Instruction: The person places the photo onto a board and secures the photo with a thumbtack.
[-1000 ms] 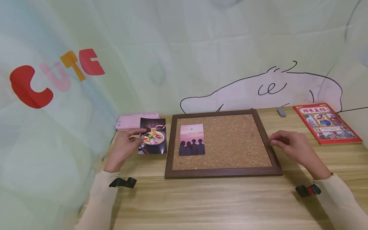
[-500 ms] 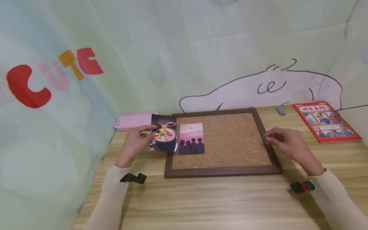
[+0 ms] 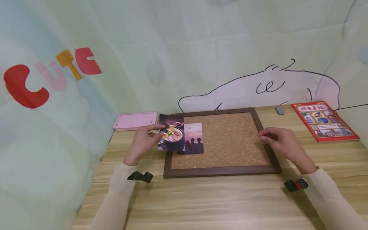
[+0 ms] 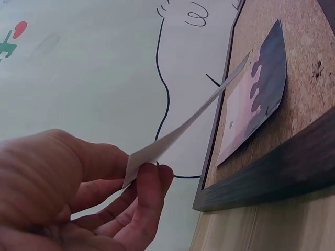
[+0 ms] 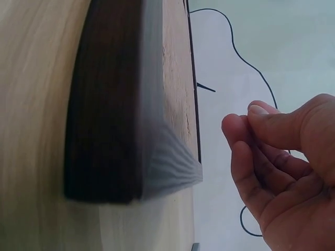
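Well, wood-grain tabletop (image 3: 212, 198), printed backdrop (image 3: 201, 54).

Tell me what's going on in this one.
A person's left hand pinches a food photo, held up over the left edge of a corkboard. A sunset photo is already tacked to it. The right hand hovers by the board's right edge, fingertips together, with nothing visible between them.

Before me on the counter (image 3: 207, 199) lies the corkboard (image 3: 230, 143), my held picture (image 3: 173, 135) above its left edge, a photo (image 3: 194, 140) on it, a case (image 3: 136, 120) left, a block (image 3: 279, 110) and booklet (image 3: 325, 122) right.
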### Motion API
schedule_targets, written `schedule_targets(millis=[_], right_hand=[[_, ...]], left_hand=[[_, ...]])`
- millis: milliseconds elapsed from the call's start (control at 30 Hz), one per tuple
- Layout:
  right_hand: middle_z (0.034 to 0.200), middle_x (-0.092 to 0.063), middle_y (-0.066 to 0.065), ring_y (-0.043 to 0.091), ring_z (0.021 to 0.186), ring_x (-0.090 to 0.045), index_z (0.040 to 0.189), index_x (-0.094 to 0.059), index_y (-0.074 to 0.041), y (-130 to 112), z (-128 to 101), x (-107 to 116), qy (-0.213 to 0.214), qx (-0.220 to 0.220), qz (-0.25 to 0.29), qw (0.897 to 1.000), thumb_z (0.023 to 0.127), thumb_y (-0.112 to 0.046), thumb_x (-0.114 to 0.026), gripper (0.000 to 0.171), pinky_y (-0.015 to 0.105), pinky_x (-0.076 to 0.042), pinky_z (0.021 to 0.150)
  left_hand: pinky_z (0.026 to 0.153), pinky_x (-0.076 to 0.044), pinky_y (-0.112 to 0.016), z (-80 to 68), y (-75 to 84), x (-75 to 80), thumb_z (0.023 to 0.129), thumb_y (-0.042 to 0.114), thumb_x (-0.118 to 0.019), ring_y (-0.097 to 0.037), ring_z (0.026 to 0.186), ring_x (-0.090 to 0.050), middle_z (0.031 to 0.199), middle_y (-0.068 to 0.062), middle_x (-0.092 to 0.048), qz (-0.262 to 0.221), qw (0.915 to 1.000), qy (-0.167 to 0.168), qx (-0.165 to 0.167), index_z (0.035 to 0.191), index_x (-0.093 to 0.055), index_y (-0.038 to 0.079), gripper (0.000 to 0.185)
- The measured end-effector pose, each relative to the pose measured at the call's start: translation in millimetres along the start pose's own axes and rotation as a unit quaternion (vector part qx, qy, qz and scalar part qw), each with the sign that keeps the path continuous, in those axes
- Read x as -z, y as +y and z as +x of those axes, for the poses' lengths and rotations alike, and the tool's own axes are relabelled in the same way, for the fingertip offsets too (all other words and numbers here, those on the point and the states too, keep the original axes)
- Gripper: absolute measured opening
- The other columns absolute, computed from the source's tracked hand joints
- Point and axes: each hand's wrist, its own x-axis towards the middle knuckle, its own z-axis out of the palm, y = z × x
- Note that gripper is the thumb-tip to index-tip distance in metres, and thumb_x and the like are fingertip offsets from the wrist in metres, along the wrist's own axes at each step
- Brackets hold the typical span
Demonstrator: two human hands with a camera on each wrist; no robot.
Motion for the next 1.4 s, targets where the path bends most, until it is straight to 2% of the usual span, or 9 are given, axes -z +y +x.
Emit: schedule_targets(millis=[167,367,500,667,800,1000,1133,1300,1400], right_hand=[[0.081,-0.073,0.004,0.013,0.070,-0.062,0.099,-0.075,-0.004,-4.3,4.4,-2.3,-0.002,-0.011,0.008,1.000,0.093,-0.007,-0.071,0.009,0.021,-0.050,0.060],[0.079,-0.072,0.005,0.012,0.069,-0.060,0.100,-0.075,-0.004,-8.1,9.0,-5.1,-0.007,-0.016,0.027,0.999,0.094,-0.010,-0.070,0.010,0.022,-0.047,0.058],[0.080,-0.073,0.005,0.012,0.070,-0.063,0.100,-0.075,-0.004,-8.3,11.3,-7.5,-0.007,-0.017,0.036,0.999,0.095,-0.011,-0.069,0.011,0.021,-0.048,0.058],[0.081,-0.072,0.004,0.013,0.070,-0.063,0.101,-0.074,-0.004,-8.6,12.9,-9.1,-0.009,-0.025,0.038,0.999,0.095,-0.012,-0.069,0.011,0.022,-0.049,0.058],[0.083,-0.073,0.005,0.013,0.072,-0.063,0.100,-0.074,-0.004,-9.5,12.7,-9.4,-0.014,-0.037,0.050,0.998,0.095,-0.012,-0.069,0.011,0.021,-0.049,0.059],[0.081,-0.072,0.007,0.013,0.071,-0.064,0.098,-0.073,-0.003,-9.6,12.4,-10.6,-0.011,-0.036,0.061,0.997,0.095,-0.011,-0.069,0.009,0.020,-0.049,0.059],[0.080,-0.071,0.006,0.014,0.070,-0.063,0.098,-0.073,-0.004,-8.6,14.5,-12.7,-0.006,-0.026,0.064,0.998,0.096,-0.011,-0.068,0.009,0.022,-0.049,0.058],[0.081,-0.071,0.006,0.021,0.070,-0.065,0.100,-0.073,-0.005,-10.7,17.2,-13.6,-0.003,-0.024,0.067,0.997,0.097,-0.013,-0.067,0.010,0.023,-0.050,0.057],[0.083,-0.072,0.008,0.023,0.072,-0.065,0.101,-0.072,-0.004,-13.4,18.4,-13.3,-0.004,-0.024,0.075,0.997,0.097,-0.014,-0.067,0.012,0.023,-0.050,0.058]], left_hand=[[0.054,-0.042,-0.025,1.9,4.0,-8.1,0.092,0.012,-0.068,-0.012,0.058,-0.051,0.104,-0.012,-0.068,-0.010,0.9999,-0.009,0.000,0.125,-0.072,0.016,0.033],[0.049,-0.035,-0.025,3.5,9.7,-18.9,0.090,0.013,-0.069,-0.009,0.050,-0.042,0.077,-0.007,-0.063,-0.002,0.9999,-0.011,-0.011,0.122,-0.073,0.017,0.032],[0.048,-0.035,-0.025,4.9,12.8,-25.6,0.091,0.012,-0.069,-0.008,0.048,-0.041,0.085,-0.006,-0.066,-0.007,0.9995,-0.022,-0.021,0.122,-0.073,0.015,0.032],[0.045,-0.032,-0.025,6.7,16.8,-34.5,0.090,0.010,-0.068,-0.009,0.047,-0.038,0.082,-0.011,-0.065,-0.002,0.9995,-0.027,-0.016,0.121,-0.073,0.015,0.032],[0.044,-0.032,-0.024,8.0,20.5,-41.7,0.089,0.008,-0.068,-0.008,0.049,-0.044,0.098,-0.011,-0.067,0.004,0.9994,-0.027,-0.021,0.120,-0.074,0.014,0.032],[0.045,-0.033,-0.024,9.9,26.4,-51.5,0.089,0.008,-0.067,-0.008,0.049,-0.044,0.095,-0.015,-0.068,0.012,0.9991,-0.029,-0.029,0.120,-0.074,0.013,0.032],[0.045,-0.033,-0.024,12.9,28.7,-57.0,0.091,0.011,-0.065,-0.008,0.048,-0.040,0.103,-0.011,-0.068,0.016,0.9989,-0.031,-0.030,0.120,-0.073,0.015,0.031],[0.044,-0.031,-0.025,16.6,32.6,-62.8,0.091,0.014,-0.066,-0.008,0.045,-0.035,0.098,-0.010,-0.068,0.014,0.9986,-0.028,-0.043,0.119,-0.074,0.016,0.029],[0.045,-0.032,-0.025,17.9,35.9,-67.5,0.091,0.014,-0.066,-0.011,0.047,-0.038,0.098,-0.008,-0.067,0.001,0.9985,-0.028,-0.047,0.118,-0.074,0.016,0.028]])
